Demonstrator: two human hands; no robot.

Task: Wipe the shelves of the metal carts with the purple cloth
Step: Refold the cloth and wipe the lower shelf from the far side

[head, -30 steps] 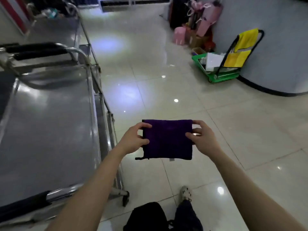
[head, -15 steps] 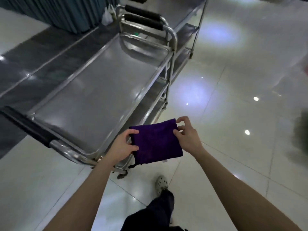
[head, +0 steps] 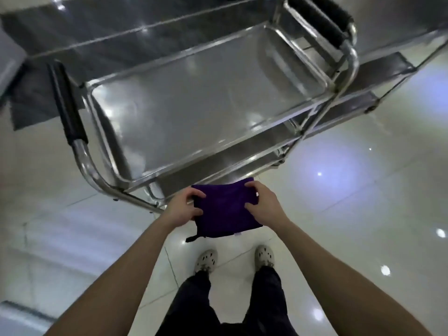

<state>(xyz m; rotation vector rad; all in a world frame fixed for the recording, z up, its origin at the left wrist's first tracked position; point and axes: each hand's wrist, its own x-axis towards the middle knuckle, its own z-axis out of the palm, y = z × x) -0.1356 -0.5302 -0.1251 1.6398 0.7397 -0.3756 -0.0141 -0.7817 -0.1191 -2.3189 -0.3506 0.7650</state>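
Note:
A folded purple cloth hangs in the air just in front of the metal cart's near edge. My left hand grips its left side, thumb on top. My right hand holds its right side with fingers curled over the upper corner. The metal cart stands straight ahead, its shiny top shelf bare. Lower shelves show beneath the near rim.
Black-padded handles sit at the cart's left end and right end. A second cart's shelves stick out at the upper right. A dark mat lies behind on the glossy tile floor. My two shoes stand below.
My view has swung round so the cart is now straight ahead. Both hands keep hold of the cloth, now close to the cart's near rim.

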